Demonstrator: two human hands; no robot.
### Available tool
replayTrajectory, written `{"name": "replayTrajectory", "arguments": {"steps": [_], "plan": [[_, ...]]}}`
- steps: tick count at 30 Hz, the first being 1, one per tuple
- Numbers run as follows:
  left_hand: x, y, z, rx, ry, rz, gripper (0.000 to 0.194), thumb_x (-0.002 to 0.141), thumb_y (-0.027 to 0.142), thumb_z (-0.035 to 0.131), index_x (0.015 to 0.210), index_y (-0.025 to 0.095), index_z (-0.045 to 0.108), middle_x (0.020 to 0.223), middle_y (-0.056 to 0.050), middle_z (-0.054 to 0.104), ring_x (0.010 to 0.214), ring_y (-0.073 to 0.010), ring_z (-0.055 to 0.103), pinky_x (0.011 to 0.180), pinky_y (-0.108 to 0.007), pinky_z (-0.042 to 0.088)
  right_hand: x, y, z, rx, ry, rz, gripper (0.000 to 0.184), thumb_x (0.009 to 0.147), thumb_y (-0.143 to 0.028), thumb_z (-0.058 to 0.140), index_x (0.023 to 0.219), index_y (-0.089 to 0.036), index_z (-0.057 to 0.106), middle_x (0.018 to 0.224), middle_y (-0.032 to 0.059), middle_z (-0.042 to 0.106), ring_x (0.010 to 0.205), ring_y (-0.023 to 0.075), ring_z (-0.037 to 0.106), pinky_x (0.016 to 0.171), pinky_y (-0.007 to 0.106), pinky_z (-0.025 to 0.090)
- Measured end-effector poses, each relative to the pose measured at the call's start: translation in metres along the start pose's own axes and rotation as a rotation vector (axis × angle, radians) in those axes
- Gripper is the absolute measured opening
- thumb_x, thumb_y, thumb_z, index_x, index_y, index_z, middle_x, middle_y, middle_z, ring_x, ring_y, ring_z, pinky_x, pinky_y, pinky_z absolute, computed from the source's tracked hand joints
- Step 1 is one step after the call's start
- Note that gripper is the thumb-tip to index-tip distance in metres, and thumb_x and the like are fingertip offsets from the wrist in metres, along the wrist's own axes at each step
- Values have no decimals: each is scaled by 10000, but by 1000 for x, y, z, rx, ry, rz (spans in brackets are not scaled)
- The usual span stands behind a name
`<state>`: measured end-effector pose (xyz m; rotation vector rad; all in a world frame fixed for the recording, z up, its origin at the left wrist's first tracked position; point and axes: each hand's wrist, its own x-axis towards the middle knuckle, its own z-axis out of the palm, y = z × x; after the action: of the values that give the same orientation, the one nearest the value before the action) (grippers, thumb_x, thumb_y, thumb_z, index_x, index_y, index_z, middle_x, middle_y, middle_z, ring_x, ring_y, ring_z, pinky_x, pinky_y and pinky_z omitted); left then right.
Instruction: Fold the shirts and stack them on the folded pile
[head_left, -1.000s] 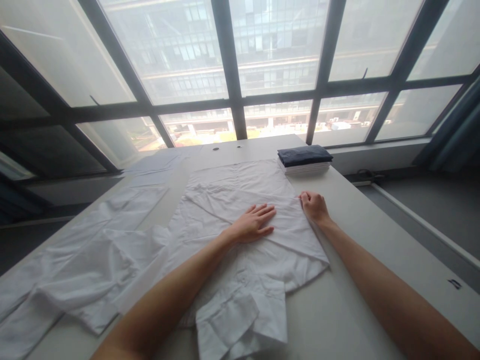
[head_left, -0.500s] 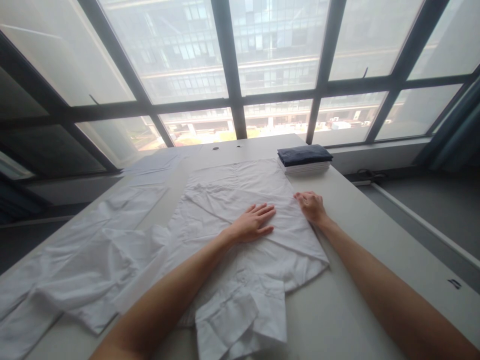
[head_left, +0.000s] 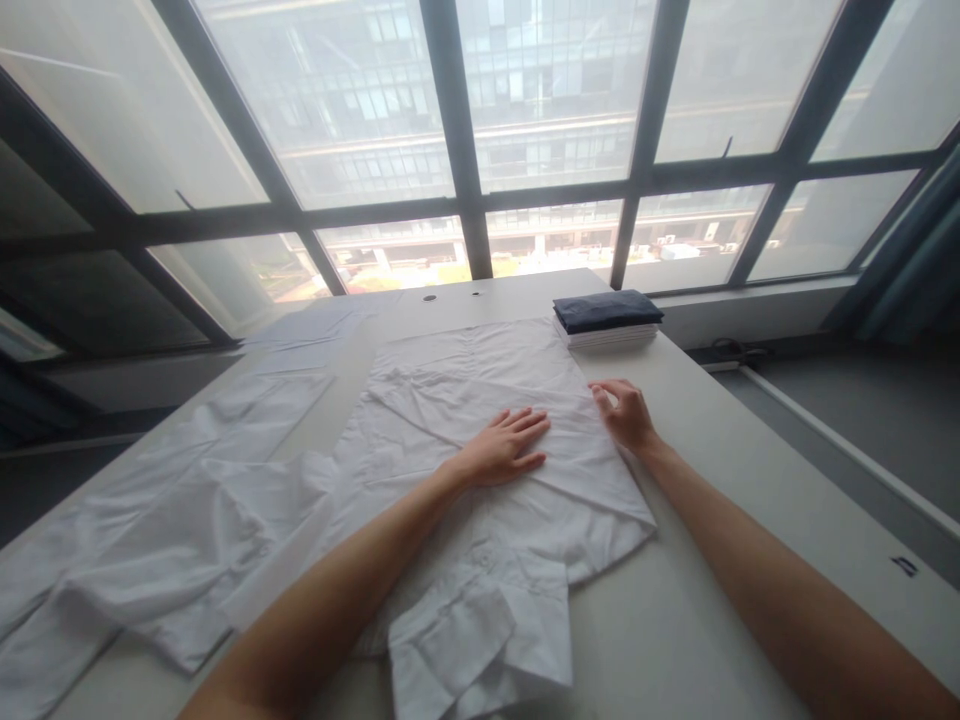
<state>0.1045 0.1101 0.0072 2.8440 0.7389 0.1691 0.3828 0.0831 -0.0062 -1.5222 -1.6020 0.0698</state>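
A white shirt lies face down across the table, partly folded. Its creased fabric runs sideways under my left hand, which rests flat on it with the fingers spread. At the shirt's right edge, my right hand has its fingers curled in, thumb and forefinger pinching the cloth border. A cuffed or collared end of white cloth bunches toward me, below my left forearm. The underside of the shirt is hidden.
Another white garment spreads loosely along the left side. Pale cloth lies at the far left. A folded stack with a dark navy garment on top of white ones stands at the far right edge of the white table. Windows rise behind.
My right hand has shifted slightly left at the shirt's edge, and its fingers have changed their curl. My left hand and the shirt stay nearly still.
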Motion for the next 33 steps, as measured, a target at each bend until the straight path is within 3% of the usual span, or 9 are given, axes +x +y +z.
{"name": "replayTrajectory", "arguments": {"steps": [4, 7, 9, 12, 18, 23, 28, 30, 33], "plan": [[0, 1, -1, 3, 3, 3, 635, 1017, 590, 378, 1585, 320, 286, 1650, -26, 265, 1531, -251, 206, 1240, -491, 148, -5, -10, 3, 5, -133, -157, 396, 979, -378, 439, 1192, -201, 722, 1251, 89, 715, 1227, 246, 600, 1103, 406, 400], [-1, 2, -1, 10, 13, 12, 636, 1017, 580, 390, 1586, 314, 288, 1646, -30, 277, 1530, -255, 210, 1240, -493, 153, -9, -18, 8, -119, -385, -236, 424, 989, -432, 447, 1325, -272, 650, 1438, 59, 592, 1400, 287, 454, 1186, 579, 235], [0, 2, -2, 11, 15, 14, 637, 1014, 576, 401, 1586, 318, 288, 1643, -30, 286, 1528, -258, 214, 1239, -491, 157, -10, -22, 10, -217, -527, -243, 441, 992, -472, 440, 1374, -325, 604, 1502, 42, 523, 1461, 325, 358, 1160, 702, 137], [0, 2, -1, 9, 15, 14, 635, 1012, 575, 410, 1584, 327, 290, 1642, -26, 289, 1527, -260, 217, 1238, -489, 165, -9, -24, 11, -274, -609, -220, 458, 998, -475, 424, 1420, -351, 552, 1542, 41, 469, 1491, 341, 292, 1122, 765, 106], [-1, 1, 0, 13, 19, 19, 641, 1015, 579, 395, 1584, 302, 296, 1643, -41, 283, 1528, -259, 215, 1239, -493, 158, -7, -23, 8, -257, -667, -199, 487, 1017, -487, 371, 1462, -337, 502, 1582, 51, 407, 1517, 328, 230, 1118, 770, 83], [-1, 1, -1, 6, 13, 11, 636, 1015, 589, 384, 1581, 312, 302, 1643, -34, 283, 1528, -253, 216, 1240, -489, 157, -10, -24, 9, -343, -673, -213, 655, 1003, -575, 357, 1587, -292, 268, 1666, 98, 173, 1538, 316, 156, 1156, 713, 47], [-1, 1, 0, 8, 9, 14, 627, 1017, 583, 385, 1581, 321, 302, 1646, -33, 275, 1530, -253, 210, 1242, -476, 147, -12, -23, 12, -371, -681, -210, 661, 997, -612, 328, 1580, -300, 298, 1667, 89, 186, 1541, 310, 147, 1174, 685, 51], [-1, 0, 1, 21, 2, 12, 647, 1017, 591, 372, 1595, 322, 255, 1656, -36, 244, 1539, -257, 171, 1242, -497, 114, -11, -20, 11, -323, -605, -191, 644, 1008, -563, 320, 1585, -278, 288, 1665, 92, 197, 1535, 301, 180, 1183, 662, 105], [0, 0, 2, 60, 2, -15, 756, 1001, 643, 346, 1623, 282, 110, 1675, -65, 157, 1553, -269, 63, 1232, -550, 26, -8, -14, 8, -235, -350, -114, 604, 1027, -436, 273, 1588, -215, 281, 1649, 118, 259, 1520, 268, 239, 1194, 584, 203]]}}
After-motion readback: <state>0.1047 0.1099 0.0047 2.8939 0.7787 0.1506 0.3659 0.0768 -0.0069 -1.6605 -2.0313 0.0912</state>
